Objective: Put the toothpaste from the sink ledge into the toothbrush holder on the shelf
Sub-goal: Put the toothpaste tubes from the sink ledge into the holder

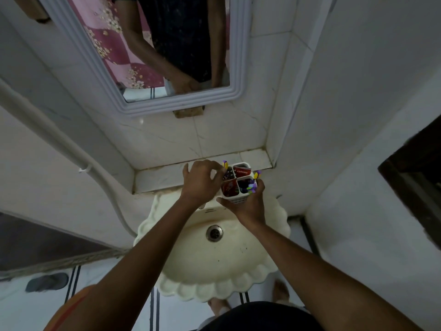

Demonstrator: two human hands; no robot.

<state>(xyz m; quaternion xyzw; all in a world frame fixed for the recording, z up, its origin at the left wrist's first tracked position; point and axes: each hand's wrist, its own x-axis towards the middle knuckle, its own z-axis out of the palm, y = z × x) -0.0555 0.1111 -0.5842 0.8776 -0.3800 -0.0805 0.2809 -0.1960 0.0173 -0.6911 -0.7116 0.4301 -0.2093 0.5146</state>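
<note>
A white toothbrush holder point(235, 199) with four compartments is held at the front edge of the tiled shelf point(162, 175), above the back of the sink. My right hand point(248, 206) grips its near side from below. A red Colgate toothpaste tube point(242, 171) stands in the far compartment. A second red tube point(229, 188) fills the near left compartment. Toothbrushes with purple and yellow handles point(253, 185) stick out on the right. My left hand point(200, 181) rests against the holder's left rim, fingers curled at a dark item in the far left compartment.
The cream scalloped sink point(214, 254) with its metal drain point(214, 232) lies below the shelf. A white-framed mirror point(148, 56) hangs above. A white pipe point(71, 151) runs down the left wall. A dark frame point(417, 187) stands at the right.
</note>
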